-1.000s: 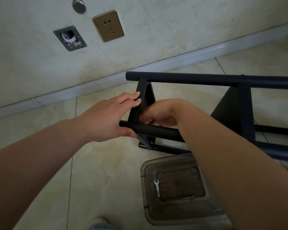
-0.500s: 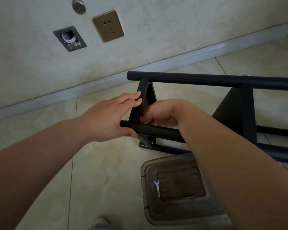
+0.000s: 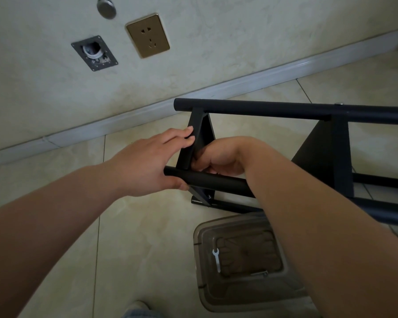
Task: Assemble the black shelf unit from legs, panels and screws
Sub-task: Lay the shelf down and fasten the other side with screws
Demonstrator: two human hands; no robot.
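- Floor (image 3: 147,249): I see pale glossy tiles running up to a light skirting board (image 3: 216,88) at the foot of the wall (image 3: 239,31).
- Black shelf unit (image 3: 326,157): it lies on its side on the floor, to the right of centre, extending out of the right edge. I count round legs running left to right; the upper leg (image 3: 262,109) and the near leg (image 3: 216,181) are the clearest.
- End panel (image 3: 194,143): a flat black panel at the left end, spanning between the upper leg and the near leg. A second panel (image 3: 341,154) sits further right.
- Clear plastic tub (image 3: 239,267): it stands on the floor just below the shelf unit (partly hidden by my right forearm). A small flat wrench (image 3: 216,260) lies inside.
- Left hand (image 3: 147,166): the fingers lie straight against the outer face of the end panel, the thumb under the tip of the near leg; a bracing contact, not a closed grasp.
- Right hand (image 3: 218,160): curled behind the end panel, just above the near leg. I cannot tell what, if anything, it holds.
- Wall socket (image 3: 147,35): brass-coloured, beside an open wall box (image 3: 94,52) and a round metal cap (image 3: 106,8).
- Screw (image 3: 208,196): one visible at the panel's lower corner.
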